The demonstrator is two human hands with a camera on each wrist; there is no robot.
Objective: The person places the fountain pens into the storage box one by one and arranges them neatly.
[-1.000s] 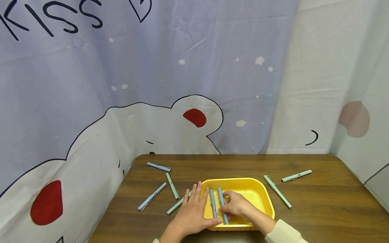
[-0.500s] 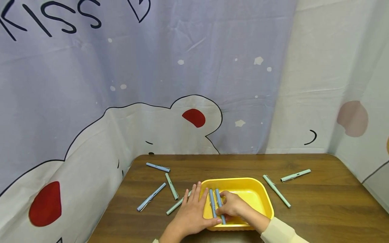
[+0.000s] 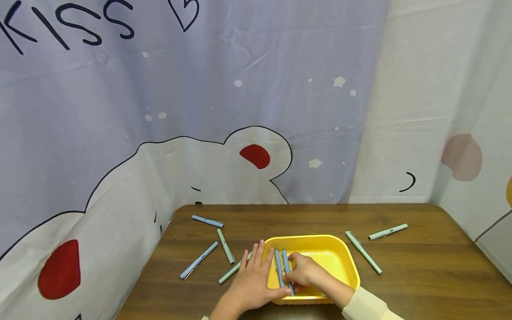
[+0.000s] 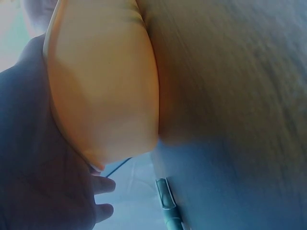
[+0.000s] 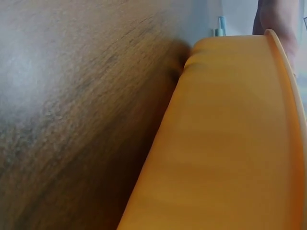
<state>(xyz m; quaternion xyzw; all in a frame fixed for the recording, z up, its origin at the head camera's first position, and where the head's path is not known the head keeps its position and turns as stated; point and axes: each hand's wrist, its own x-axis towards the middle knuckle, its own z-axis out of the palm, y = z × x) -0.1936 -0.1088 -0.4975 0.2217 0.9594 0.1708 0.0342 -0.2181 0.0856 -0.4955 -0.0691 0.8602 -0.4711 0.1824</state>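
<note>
- Desk (image 3: 440, 271): six loose pens are borne; no shift is noted there. Two loose blue pens (image 3: 199, 260) and two green ones lie left of the tray, two more loose green pens (image 3: 364, 252) right of it.
- Yellow tray (image 3: 338, 266): kept in place on the desk; its outer wall is shown in both wrist views, but the fingers' contact inside is not.
- Left grip (image 3: 254, 281): spread across the tray's left side, fingers straight, thumb at the near rim; nothing is clamped.
- Right grip (image 3: 305, 272): lowered into the tray, thumb and finger pinched on the right blue pen (image 3: 286, 260).
- Right blue pen: in the tray's left part; moved leftward over the last second, its gap to the left blue pen (image 3: 279, 266) narrowed. Whether the two touch under the thumb cannot be told.
- Left blue pen: left nearly unmoved, roughly parallel.
- Judgement: the pair is being closed up side by side; since the pinch is not released, this placement is taken as unfinished.
</note>
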